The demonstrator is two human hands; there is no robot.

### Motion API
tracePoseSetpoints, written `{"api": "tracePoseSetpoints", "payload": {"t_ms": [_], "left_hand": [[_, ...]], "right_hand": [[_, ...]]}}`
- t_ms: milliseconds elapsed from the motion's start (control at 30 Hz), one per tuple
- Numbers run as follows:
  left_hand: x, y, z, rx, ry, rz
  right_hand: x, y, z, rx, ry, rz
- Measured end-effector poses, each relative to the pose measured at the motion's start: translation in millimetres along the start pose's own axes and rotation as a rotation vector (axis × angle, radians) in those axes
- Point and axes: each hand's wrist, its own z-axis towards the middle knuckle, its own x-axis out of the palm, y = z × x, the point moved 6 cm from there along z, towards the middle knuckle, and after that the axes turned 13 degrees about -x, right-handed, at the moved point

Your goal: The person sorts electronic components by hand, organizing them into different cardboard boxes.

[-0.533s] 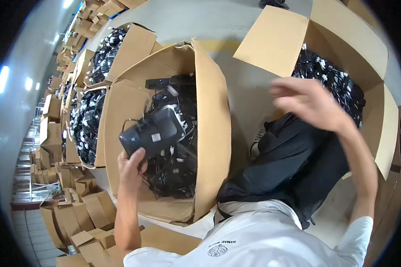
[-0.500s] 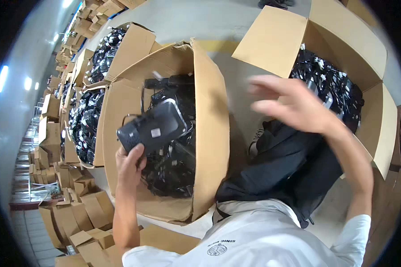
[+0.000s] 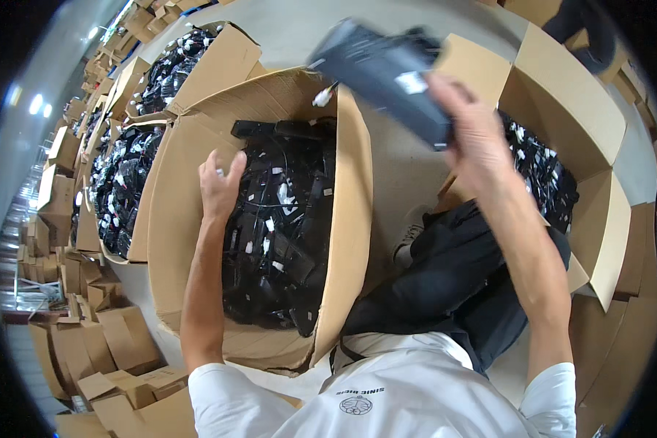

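Observation:
My right hand (image 3: 474,128) grips one end of a black plastic device (image 3: 387,77), a flat oblong unit with a white label, blurred by motion. It is raised above the gap between two open cartons, and a white plug (image 3: 323,97) dangles from it on a short wire. Over the left part of the middle carton (image 3: 354,197), my left hand (image 3: 221,182) is empty, its fingers apart. Below and beside it lie many black units (image 3: 285,241) with cables and white connectors, piled in that carton.
At the right, another open carton (image 3: 569,102) holds black cabled parts (image 3: 544,175). More filled cartons (image 3: 128,190) line the left side, with stacked brown boxes (image 3: 128,339) below them. A person's dark-clothed legs (image 3: 588,33) show at the upper right.
The black device has passed from my left hand to my right hand and moved up and right, out of the carton. My left hand has let go and opened.

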Motion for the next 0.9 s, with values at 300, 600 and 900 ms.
{"api": "tracePoseSetpoints", "payload": {"t_ms": [300,600,900], "left_hand": [[152.7,-2.9,-165.4,0.888,0.519,0.562],[152.6,15.5,-112.2,0.452,0.564,0.203],[-18.4,-51.5,-105.3,-0.162,0.370,-1.118]], "right_hand": [[-156.3,46.7,-53.8,-0.142,-0.485,0.092],[-128.8,13.4,-92.8,-0.023,-0.336,0.190],[-27.9,-11.8,-121.6,0.106,-0.203,0.440]]}}
